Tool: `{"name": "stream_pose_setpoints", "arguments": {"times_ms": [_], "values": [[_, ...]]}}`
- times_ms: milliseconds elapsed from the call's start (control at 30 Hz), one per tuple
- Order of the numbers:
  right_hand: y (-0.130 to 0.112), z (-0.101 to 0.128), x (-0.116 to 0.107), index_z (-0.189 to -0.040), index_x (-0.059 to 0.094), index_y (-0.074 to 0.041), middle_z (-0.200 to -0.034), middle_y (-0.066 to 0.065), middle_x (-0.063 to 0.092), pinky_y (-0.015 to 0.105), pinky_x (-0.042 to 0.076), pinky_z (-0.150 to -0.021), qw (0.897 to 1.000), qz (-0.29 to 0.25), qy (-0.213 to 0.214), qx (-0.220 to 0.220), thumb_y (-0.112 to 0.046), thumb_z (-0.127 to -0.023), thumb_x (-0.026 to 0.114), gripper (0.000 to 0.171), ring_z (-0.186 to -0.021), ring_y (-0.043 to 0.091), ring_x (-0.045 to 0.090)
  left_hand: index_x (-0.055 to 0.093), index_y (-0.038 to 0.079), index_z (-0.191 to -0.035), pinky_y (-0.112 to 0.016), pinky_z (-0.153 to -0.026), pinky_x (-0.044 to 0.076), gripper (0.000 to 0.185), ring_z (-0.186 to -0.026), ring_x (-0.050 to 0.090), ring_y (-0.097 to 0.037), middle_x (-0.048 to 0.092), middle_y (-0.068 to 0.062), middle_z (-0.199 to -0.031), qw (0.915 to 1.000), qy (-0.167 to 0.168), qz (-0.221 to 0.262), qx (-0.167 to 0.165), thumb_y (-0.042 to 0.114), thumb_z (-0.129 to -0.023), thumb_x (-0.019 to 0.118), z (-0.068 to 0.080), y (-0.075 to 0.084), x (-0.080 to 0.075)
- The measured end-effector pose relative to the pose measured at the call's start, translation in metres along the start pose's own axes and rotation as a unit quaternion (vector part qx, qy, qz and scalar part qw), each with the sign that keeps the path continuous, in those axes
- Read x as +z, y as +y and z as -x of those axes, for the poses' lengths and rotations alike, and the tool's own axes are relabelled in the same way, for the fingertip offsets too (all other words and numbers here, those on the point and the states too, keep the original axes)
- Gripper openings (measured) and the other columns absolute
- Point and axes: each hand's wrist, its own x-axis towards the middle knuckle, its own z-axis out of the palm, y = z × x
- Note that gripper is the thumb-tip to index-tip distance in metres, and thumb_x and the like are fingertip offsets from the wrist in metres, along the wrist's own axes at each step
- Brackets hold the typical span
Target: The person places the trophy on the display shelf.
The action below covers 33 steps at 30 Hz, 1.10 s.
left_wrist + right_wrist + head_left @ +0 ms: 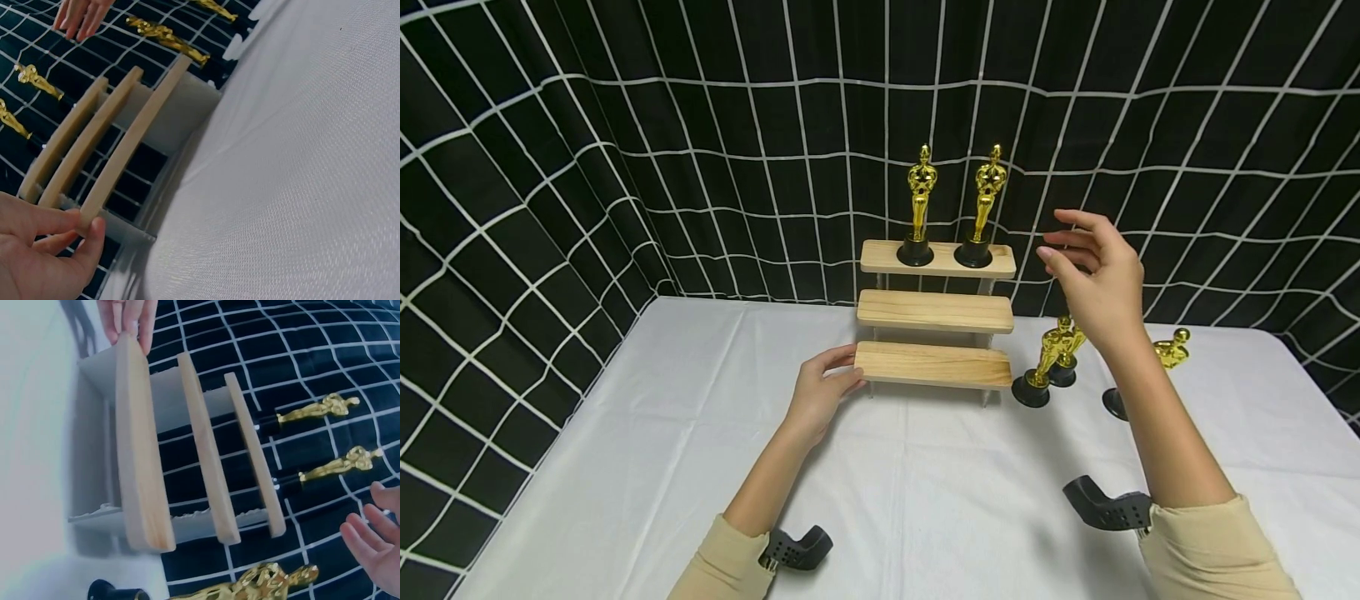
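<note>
A small three-step wooden display shelf (934,312) stands on the table. My left hand (822,393) pinches the left end of its lowest board (934,364) between thumb and fingers, as the left wrist view also shows. Two gold figure trophies on black bases stand on the top board: a left trophy (919,208) and a right trophy (983,208), which leans slightly. In the air right of them is my right hand (1101,279), its fingers loosely bent and holding nothing. Both right-hand fingers (369,534) and trophies are apart in the right wrist view.
Right of the shelf, two more gold trophies (1043,367) stand close together on the white tablecloth (760,417). Another trophy (1172,348) is partly hidden behind my right forearm. A black cloth with a white grid (760,167) hangs behind the table.
</note>
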Motion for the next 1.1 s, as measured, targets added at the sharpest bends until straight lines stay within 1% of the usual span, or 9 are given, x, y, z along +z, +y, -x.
{"name": "stream_pose_setpoints", "arguments": {"times_ms": [167, 433, 767, 933, 1033, 1100], "values": [[0.008, 0.01, -0.002, -0.15, 0.055, -0.004, -0.133, 0.02, 0.068, 0.002, 0.054, -0.085, 1.0, 0.003, -0.004, 0.013, -0.009, -0.106, 0.065, 0.045, -0.098, -0.005, 0.06, 0.056, -0.012, -0.142, -0.022, -0.094, 0.065, 0.044, -0.104, 0.068, -0.023, 0.057, -0.029, -0.134, 1.0, 0.001, -0.009, -0.001, -0.011, -0.099, 0.059, 0.0, 0.0, 0.0], [0.022, 0.023, -0.001, -0.149, 0.054, -0.002, -0.132, 0.023, 0.068, -0.001, 0.053, -0.084, 1.0, -0.011, -0.002, 0.021, -0.003, -0.104, 0.066, 0.047, -0.096, -0.012, 0.057, 0.058, -0.011, -0.142, -0.023, -0.095, 0.065, 0.043, -0.103, 0.069, -0.023, 0.057, -0.029, -0.134, 1.0, 0.004, -0.005, 0.001, -0.011, -0.099, 0.06, 0.001, 0.001, 0.0], [0.036, 0.039, -0.003, -0.147, 0.057, -0.002, -0.133, 0.021, 0.068, 0.001, 0.051, -0.09, 0.999, 0.002, 0.001, 0.043, -0.006, -0.103, 0.069, 0.046, -0.101, -0.014, 0.055, 0.057, -0.011, -0.142, -0.023, -0.094, 0.065, 0.043, -0.102, 0.069, -0.021, 0.057, -0.029, -0.134, 1.0, 0.004, -0.003, -0.001, -0.011, -0.099, 0.06, 0.001, 0.002, 0.0], [0.043, 0.046, -0.005, -0.146, 0.058, -0.001, -0.132, 0.02, 0.068, 0.001, 0.051, -0.091, 0.999, -0.006, 0.0, 0.05, -0.005, -0.102, 0.069, 0.045, -0.103, -0.012, 0.056, 0.057, -0.011, -0.142, -0.023, -0.095, 0.065, 0.043, -0.104, 0.069, -0.023, 0.056, -0.028, -0.134, 1.0, 0.004, -0.005, -0.002, -0.01, -0.099, 0.059, 0.0, 0.002, 0.0], [0.048, 0.05, -0.006, -0.146, 0.058, -0.001, -0.13, 0.018, 0.067, 0.0, 0.051, -0.09, 0.998, -0.014, -0.005, 0.054, -0.005, -0.102, 0.07, 0.046, -0.104, -0.011, 0.058, 0.057, -0.011, -0.142, -0.023, -0.095, 0.065, 0.043, -0.105, 0.069, -0.024, 0.055, -0.028, -0.135, 1.0, 0.003, -0.006, -0.001, -0.01, -0.1, 0.059, 0.001, 0.002, 0.0], [0.051, 0.053, -0.007, -0.147, 0.057, -0.002, -0.128, 0.012, 0.067, 0.0, 0.051, -0.088, 0.998, -0.012, -0.012, 0.057, -0.006, -0.103, 0.069, 0.046, -0.104, -0.011, 0.058, 0.057, -0.011, -0.142, -0.023, -0.095, 0.065, 0.042, -0.106, 0.069, -0.024, 0.055, -0.028, -0.135, 1.0, 0.003, -0.005, 0.0, -0.01, -0.1, 0.059, 0.001, 0.002, -0.001]]}}
